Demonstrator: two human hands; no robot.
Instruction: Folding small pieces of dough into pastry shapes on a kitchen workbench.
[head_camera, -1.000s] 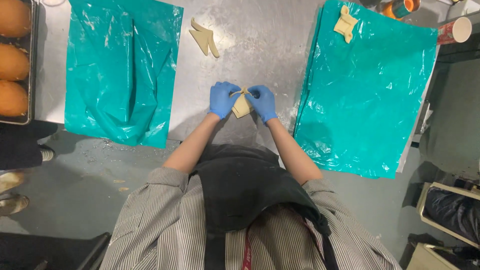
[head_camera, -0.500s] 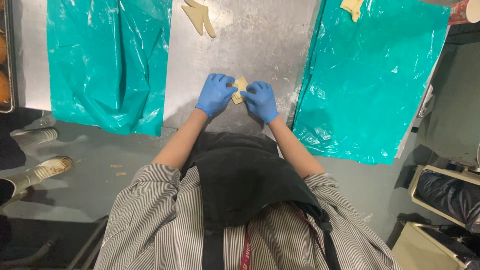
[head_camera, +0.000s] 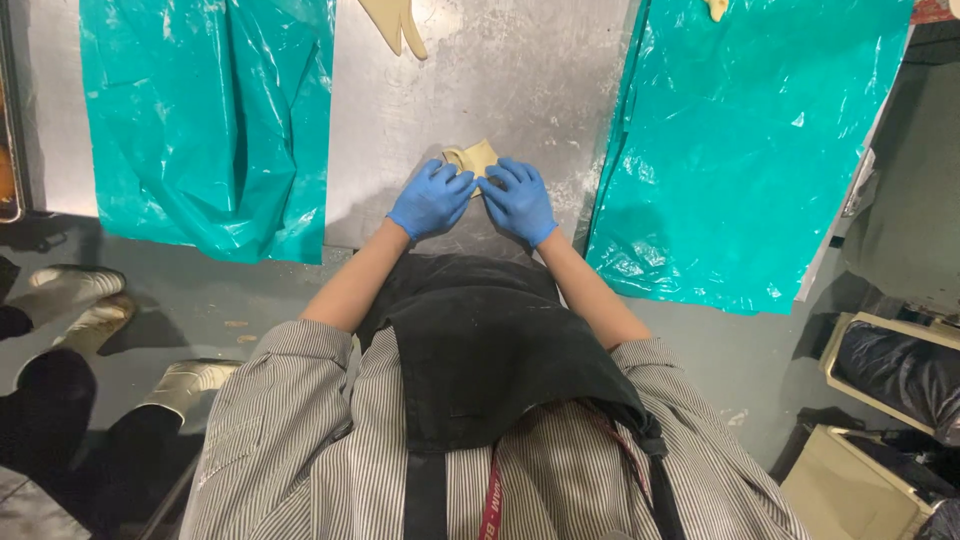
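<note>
Blue-gloved left hand (head_camera: 431, 199) and right hand (head_camera: 519, 201) side by side on steel table (head_camera: 520, 80), fingers curled down onto small pale dough piece (head_camera: 474, 157), pressing not gripping, teal plastic sheets (head_camera: 210, 110) either side, dough scraps (head_camera: 396, 22) at far edge

Steel table (head_camera: 500, 80), floured; small folded dough piece (head_camera: 476, 156) under fingertips of blue-gloved left hand (head_camera: 431, 199) and right hand (head_camera: 518, 201); teal plastic sheets left (head_camera: 210, 110) and right (head_camera: 760, 140); cut dough strips (head_camera: 398, 20) at far edge
</note>
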